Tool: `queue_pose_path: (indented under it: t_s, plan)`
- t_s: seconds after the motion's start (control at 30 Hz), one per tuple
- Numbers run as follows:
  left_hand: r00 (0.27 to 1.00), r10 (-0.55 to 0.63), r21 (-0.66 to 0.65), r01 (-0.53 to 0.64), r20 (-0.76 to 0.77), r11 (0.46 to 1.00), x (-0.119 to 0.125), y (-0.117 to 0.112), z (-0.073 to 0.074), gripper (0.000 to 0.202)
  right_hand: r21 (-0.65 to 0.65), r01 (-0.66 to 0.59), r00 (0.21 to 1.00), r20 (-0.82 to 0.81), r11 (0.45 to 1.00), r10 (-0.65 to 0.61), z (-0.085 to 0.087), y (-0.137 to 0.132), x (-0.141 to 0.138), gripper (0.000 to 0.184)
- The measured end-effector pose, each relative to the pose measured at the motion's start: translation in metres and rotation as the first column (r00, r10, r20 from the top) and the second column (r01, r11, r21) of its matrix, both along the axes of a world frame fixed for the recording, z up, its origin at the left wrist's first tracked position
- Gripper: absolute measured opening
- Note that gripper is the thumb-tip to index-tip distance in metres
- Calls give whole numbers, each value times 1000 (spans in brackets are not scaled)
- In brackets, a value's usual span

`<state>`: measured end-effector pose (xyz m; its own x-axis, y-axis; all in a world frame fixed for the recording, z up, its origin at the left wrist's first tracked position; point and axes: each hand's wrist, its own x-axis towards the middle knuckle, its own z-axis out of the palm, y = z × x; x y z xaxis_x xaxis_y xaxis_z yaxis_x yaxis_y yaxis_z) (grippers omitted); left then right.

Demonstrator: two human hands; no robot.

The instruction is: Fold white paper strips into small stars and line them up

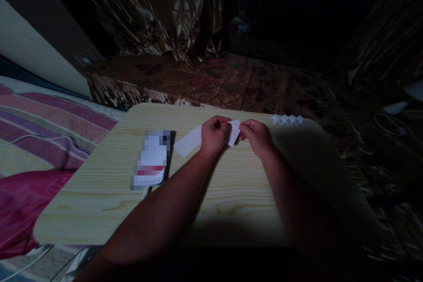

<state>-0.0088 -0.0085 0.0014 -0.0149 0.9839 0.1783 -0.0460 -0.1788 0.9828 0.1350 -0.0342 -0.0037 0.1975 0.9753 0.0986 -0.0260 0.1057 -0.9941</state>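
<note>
A strip of white paper [189,142] runs through my left hand [214,135], which is closed around its middle. One end of the strip sticks out to the left above the table, and the other shows between my two hands. My right hand [255,135] pinches the right end's upper corner between thumb and fingertips. Whether that end is folded, I cannot tell. Several small white folded paper stars [288,120] sit in a row along the far edge, to the right of my hands.
On the pale wooden table [244,194], a phone-like object [152,158], blurred out, lies left of my forearm, with a cable at its lower end. A striped bed cover [42,119] and pink cloth [33,202] adjoin the left side. Patterned curtains [178,4] hang behind.
</note>
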Motion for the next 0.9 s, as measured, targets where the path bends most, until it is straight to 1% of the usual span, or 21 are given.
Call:
queue_pose_path:
  t_s: [0.1,0.17,0.3,0.4,0.53,0.7,0.83,0.9]
  plan:
    - [999,-32,0,32,16,999,-1,0,2,17,9,9,1000,20,1000,-9,0,0,0,22]
    - [997,-65,-3,65,31,998,-1,-1,4,19,10,1,998,63,1000,-1,3,-2,0,21]
    - [984,-172,-48,174,46,984,-2,0,5,30,9,-32,986,161,999,30,8,-5,-2,20]
    - [974,-213,-75,219,79,973,-2,0,2,36,17,-15,989,147,1000,13,8,-6,-3,20]
    - [967,-221,-51,229,129,972,-1,1,1,37,45,34,992,118,998,-39,4,-4,-3,19]
    - [961,-243,-21,248,129,969,0,0,1,33,78,83,992,89,994,-90,2,-2,-3,21]
    - [965,-226,0,228,134,974,1,0,1,29,49,53,999,10,997,-54,5,-3,-5,30]
    - [971,-201,-5,204,133,979,1,0,2,29,44,39,999,8,998,-39,6,-3,-6,31]
